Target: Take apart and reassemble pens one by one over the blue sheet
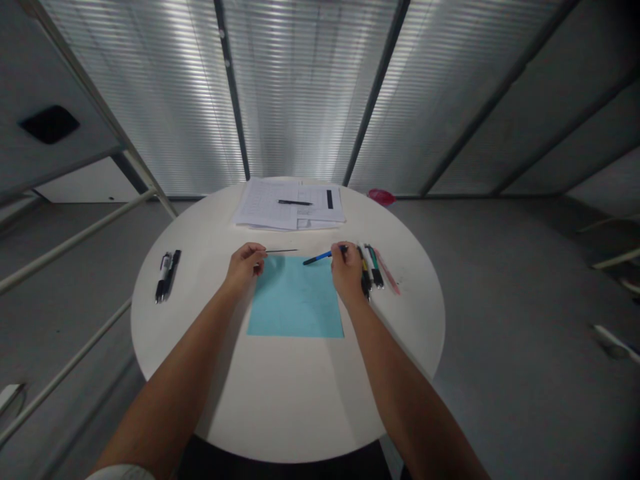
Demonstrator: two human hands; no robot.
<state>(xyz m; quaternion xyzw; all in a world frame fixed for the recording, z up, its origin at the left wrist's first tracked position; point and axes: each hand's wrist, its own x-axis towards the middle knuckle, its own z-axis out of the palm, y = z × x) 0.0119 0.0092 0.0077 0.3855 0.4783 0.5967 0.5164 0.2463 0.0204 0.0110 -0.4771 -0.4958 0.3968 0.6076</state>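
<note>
My left hand [245,265] pinches a thin black pen refill [281,251] at its end, just above the far edge of a light blue paper square [295,300]. My right hand [346,272] grips a blue pen barrel [317,258], which points left towards the refill. Both hands are over the far edge of the paper. Right next to my right hand lies a row of several pens [369,267], partly hidden by it. A pink translucent strip [387,271] lies beyond them.
The round white table [295,393] also holds two black pens [167,275] at the left and a stack of printed papers [289,204] with a black pen [295,202] at the back. A red object [381,197] sits beyond the far edge. Pale metal rails [75,240] run along the left.
</note>
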